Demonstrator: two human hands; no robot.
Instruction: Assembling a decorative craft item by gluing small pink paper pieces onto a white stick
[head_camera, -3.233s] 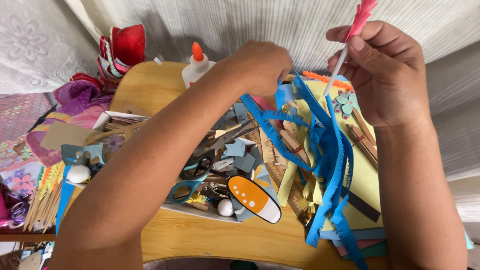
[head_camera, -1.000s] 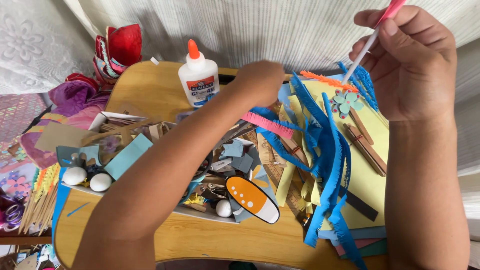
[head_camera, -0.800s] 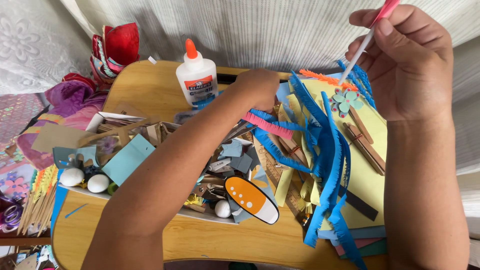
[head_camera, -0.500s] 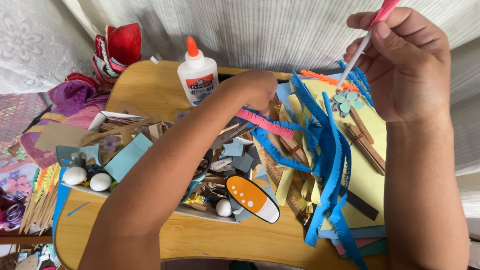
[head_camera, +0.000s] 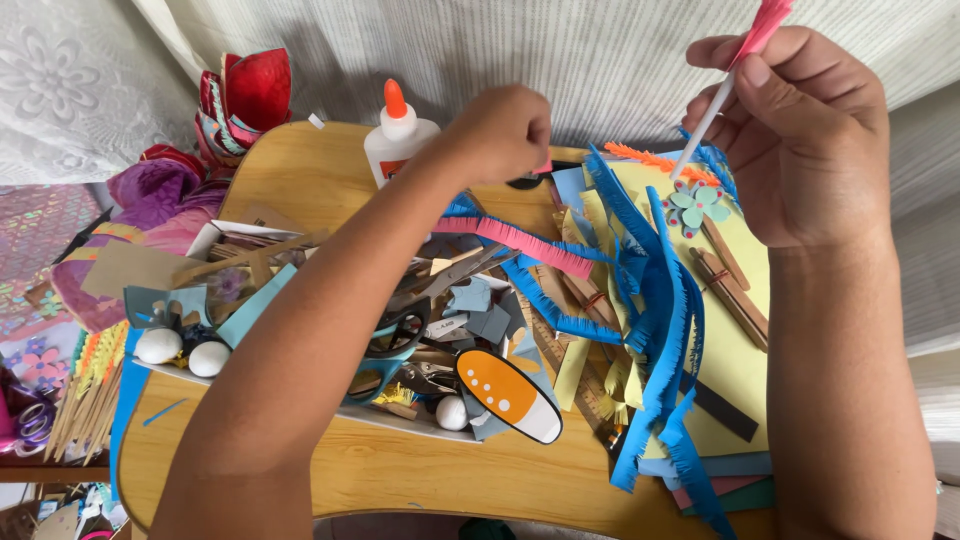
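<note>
L hand: my left hand (head_camera: 505, 130) is out over the far middle of the table, knuckles up, curled into a loose fist. I can't tell from here what the fingertips pinch, they're tucked under.
Pink strip: fringed pink paper strip (head_camera: 520, 240) runs from just under that fist, down and right across the pile; whether the fist holds its end, can't tell.
R hand: right hand (head_camera: 800, 140) is up at far right, fingers pressed together, pinching a thin white stick (head_camera: 705, 130).
Stick: tilted, pink fringed paper wrapped at its top end (head_camera: 765, 25), lower tip pointing down twd the paper flower (head_camera: 695, 205).
Flower: small, teal petals w/ pink centre, lying on the yellow sheet (head_camera: 735, 350), right side.
Blue strips: bunch of fringed blue paper strips (head_camera: 665, 330) draped over the yellow sheet, trailing to the near edge.
Glue: white glue bottle (head_camera: 395, 145), orange cap, upright, just left of my L fist.
Scissors: black-handled scissors (head_camera: 400, 330) in the scrap pile, partly under my L forearm.
Tray area: white foam balls (head_camera: 185, 350) at left, orange oval cutout w/ white dots (head_camera: 510, 395) near middle.
Table: round wooden table (head_camera: 300, 180), crowded w/ paper scraps.
</note>
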